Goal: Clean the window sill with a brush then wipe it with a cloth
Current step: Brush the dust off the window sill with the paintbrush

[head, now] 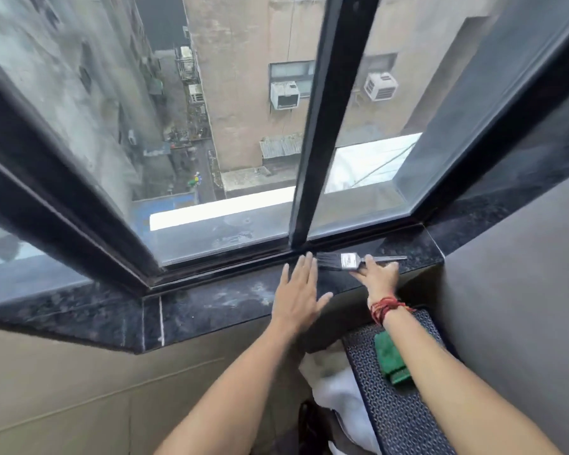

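The dark granite window sill point(217, 303) runs below the black-framed window, with pale dust smears on it. A brush point(348, 260) with black bristles and a metal ferrule lies along the sill next to the window track, bristles pointing left. My right hand point(378, 275), red thread on its wrist, is closed over the brush handle, and the handle's end sticks out to the right. My left hand point(298, 295) lies flat on the sill with fingers spread, just left of the bristles. A folded green cloth point(391, 359) lies below the sill, partly under my right forearm.
The green cloth rests on a dark blue patterned surface point(404, 415) at lower right. White fabric point(335, 379) is bunched beside it. A black vertical window bar point(319, 142) meets the sill near the brush. A grey wall point(513, 290) closes off the right side.
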{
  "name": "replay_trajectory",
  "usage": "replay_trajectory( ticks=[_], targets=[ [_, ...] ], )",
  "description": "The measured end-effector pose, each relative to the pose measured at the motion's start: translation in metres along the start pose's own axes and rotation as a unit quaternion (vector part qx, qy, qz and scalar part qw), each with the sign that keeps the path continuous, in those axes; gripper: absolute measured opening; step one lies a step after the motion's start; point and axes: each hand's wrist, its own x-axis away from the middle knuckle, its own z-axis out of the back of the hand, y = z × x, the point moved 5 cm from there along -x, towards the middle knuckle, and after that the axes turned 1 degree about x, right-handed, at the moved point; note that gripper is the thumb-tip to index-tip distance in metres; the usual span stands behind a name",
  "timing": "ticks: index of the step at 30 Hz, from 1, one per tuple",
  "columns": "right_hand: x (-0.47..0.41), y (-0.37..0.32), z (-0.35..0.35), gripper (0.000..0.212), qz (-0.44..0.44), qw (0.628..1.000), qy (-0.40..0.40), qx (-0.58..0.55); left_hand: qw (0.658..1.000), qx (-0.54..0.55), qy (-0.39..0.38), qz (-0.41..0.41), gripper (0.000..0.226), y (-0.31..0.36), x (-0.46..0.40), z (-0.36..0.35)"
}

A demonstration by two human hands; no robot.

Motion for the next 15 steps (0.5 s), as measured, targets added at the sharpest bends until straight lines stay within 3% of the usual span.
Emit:
replay_trajectory(
  ticks=[4, 7, 9, 12, 15],
  targets=[
    [-0.042, -0.013, 0.014, 0.026, -0.049, 0.998, -0.025, 0.013, 1.0, -0.011, -0.015, 0.016, 0.082, 0.035, -0.028, -0.013],
    [-0.061, -0.015, 0.015, 0.009, -0.068, 0.996, -0.051, 0.042, 0.998, -0.01, -0.064, -0.014, 0.079, 0.052, -0.04, -0.03],
    [-0.074, -0.013, 0.026, 0.016, -0.083, 0.991, -0.047, 0.09, 0.995, -0.029, -0.099, -0.008, 0.079, 0.062, -0.046, -0.042],
    [-0.08, -0.016, 0.061, 0.02, -0.003, 0.969, 0.026, 0.245, 0.993, -0.075, -0.089, 0.001, 0.08, 0.072, -0.048, -0.045],
    [-0.062, -0.01, 0.108, 0.021, 0.112, 0.911, 0.078, 0.39, 0.994, -0.097, -0.022, -0.047, 0.074, 0.093, -0.046, -0.045]
  ],
)
